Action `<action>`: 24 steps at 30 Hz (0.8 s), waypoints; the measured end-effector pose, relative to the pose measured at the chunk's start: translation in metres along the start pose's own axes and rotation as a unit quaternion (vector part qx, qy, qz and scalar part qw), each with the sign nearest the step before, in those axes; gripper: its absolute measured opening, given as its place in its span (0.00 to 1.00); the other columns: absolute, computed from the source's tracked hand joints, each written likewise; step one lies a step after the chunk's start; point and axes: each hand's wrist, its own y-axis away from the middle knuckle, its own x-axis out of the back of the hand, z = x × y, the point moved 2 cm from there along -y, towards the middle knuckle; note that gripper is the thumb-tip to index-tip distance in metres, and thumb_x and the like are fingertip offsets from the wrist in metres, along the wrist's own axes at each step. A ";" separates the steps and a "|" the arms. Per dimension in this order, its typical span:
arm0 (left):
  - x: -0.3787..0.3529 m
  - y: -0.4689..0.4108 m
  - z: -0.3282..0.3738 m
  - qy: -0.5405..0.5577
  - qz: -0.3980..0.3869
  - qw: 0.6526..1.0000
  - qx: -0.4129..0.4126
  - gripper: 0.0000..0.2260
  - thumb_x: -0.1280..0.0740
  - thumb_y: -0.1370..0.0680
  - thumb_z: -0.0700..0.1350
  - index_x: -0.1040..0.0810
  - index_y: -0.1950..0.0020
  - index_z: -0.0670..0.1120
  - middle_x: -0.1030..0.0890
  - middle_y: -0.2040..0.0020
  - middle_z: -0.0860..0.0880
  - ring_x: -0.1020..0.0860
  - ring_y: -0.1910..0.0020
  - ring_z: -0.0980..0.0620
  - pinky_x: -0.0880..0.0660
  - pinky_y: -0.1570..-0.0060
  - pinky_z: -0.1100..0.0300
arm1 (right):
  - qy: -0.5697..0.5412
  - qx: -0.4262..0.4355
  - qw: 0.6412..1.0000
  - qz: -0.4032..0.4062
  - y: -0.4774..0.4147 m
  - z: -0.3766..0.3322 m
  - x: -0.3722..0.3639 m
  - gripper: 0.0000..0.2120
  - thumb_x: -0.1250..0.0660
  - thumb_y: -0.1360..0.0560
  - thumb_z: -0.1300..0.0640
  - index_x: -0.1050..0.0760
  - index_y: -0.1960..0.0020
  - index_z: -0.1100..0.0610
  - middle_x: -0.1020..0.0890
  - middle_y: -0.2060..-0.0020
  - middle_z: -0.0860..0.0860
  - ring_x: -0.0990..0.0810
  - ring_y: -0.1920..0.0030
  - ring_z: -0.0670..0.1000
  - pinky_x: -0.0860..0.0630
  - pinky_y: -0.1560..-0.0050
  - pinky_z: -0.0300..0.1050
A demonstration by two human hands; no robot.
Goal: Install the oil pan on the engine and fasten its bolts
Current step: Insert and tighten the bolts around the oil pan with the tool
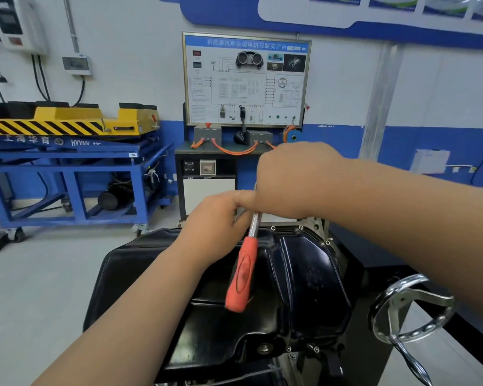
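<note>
**A:** What is the right grip [290, 185] doing?

**B:** It is folding shut over the head end of the ratchet wrench [246, 263]. One digit is stretching leftward along the top.

**A:** And the left grip [214, 218]?

**B:** It is touching the right one at the knuckles, and its fingers are bending down just beside the steel shaft. Whether they are actually clasping the shaft I cannot tell, as the back of the hand is hiding them.

**A:** Where is the handle going?

**B:** The orange handle is hanging free below both grips and slanting back toward the wearer.

**A:** And the oil pan [313, 280]?

**B:** It is lying directly beneath the grips, black and sump-side up, with its far edge reaching under them. Bolts [301, 227] are showing in the flange just right of the grips. A drain plug [264, 348] is sitting at the near edge, well below them.

**A:** Further out?

**B:** A chrome handwheel [413, 310] is standing down to the right. A training board [246, 79] is hanging on the wall beyond the grips. Far to their left, a blue lift table [76, 165] is carrying a yellow top.
</note>
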 end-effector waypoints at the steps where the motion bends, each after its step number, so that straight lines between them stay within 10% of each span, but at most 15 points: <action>1: 0.000 0.000 0.000 -0.003 0.000 1.000 -0.007 0.11 0.38 0.23 0.48 0.28 0.64 0.63 0.26 0.69 0.59 0.30 0.70 0.58 0.34 0.69 0.62 | -0.014 0.000 1.000 0.003 0.000 0.001 -0.004 0.22 0.42 0.26 0.39 0.35 0.71 0.52 0.30 0.72 0.49 0.33 0.72 0.49 0.39 0.72 0.41; 5: 0.003 0.000 0.000 0.027 0.011 0.999 -0.016 0.06 0.34 0.23 0.51 0.25 0.60 0.56 0.24 0.65 0.68 0.29 0.71 0.66 0.35 0.70 0.73 | -0.090 0.038 0.995 -0.017 -0.001 0.005 -0.008 0.09 0.39 0.25 0.48 0.26 0.59 0.53 0.24 0.65 0.50 0.26 0.65 0.51 0.29 0.69 0.44; 8: 0.010 -0.007 -0.015 0.151 0.076 0.975 0.141 0.12 0.35 0.24 0.56 0.20 0.62 0.52 0.19 0.65 0.59 0.29 0.75 0.61 0.35 0.71 0.67 | -0.193 0.002 0.981 -0.006 0.003 0.006 -0.013 0.04 0.40 0.25 0.53 0.28 0.53 0.51 0.22 0.58 0.48 0.24 0.57 0.52 0.26 0.61 0.46; 13: 0.019 -0.017 -0.057 0.622 0.081 0.599 0.497 0.20 0.50 0.19 0.53 0.32 0.66 0.46 0.36 0.77 0.53 0.41 0.84 0.57 0.48 0.86 0.70 | -0.259 -0.059 0.952 0.150 0.004 0.028 0.004 0.04 0.39 0.27 0.53 0.25 0.59 0.49 0.24 0.66 0.43 0.26 0.64 0.44 0.27 0.65 0.42; 15: 0.021 -0.023 -0.063 0.638 0.064 0.558 0.527 0.23 0.55 0.19 0.54 0.32 0.67 0.46 0.36 0.78 0.53 0.39 0.85 0.57 0.47 0.86 0.71 | -0.283 -0.079 0.940 0.173 -0.004 0.033 0.006 0.04 0.38 0.27 0.53 0.24 0.58 0.50 0.25 0.65 0.43 0.26 0.63 0.44 0.28 0.64 0.42; 21: 0.025 -0.050 -0.068 0.357 -0.004 0.762 0.540 0.16 0.53 0.23 0.52 0.35 0.66 0.47 0.39 0.78 0.53 0.44 0.83 0.55 0.47 0.81 0.71 | -0.349 -0.123 0.910 0.186 -0.023 0.024 -0.010 0.05 0.37 0.26 0.53 0.24 0.58 0.51 0.23 0.67 0.44 0.26 0.66 0.44 0.30 0.67 0.41; 24: 0.023 -0.058 -0.072 0.304 -0.037 0.808 0.503 0.07 0.50 0.25 0.44 0.36 0.61 0.47 0.36 0.75 0.50 0.42 0.80 0.54 0.46 0.81 0.69 | -0.398 -0.173 0.876 0.210 -0.026 0.031 -0.025 0.05 0.36 0.27 0.54 0.24 0.60 0.51 0.23 0.68 0.43 0.26 0.67 0.43 0.33 0.70 0.38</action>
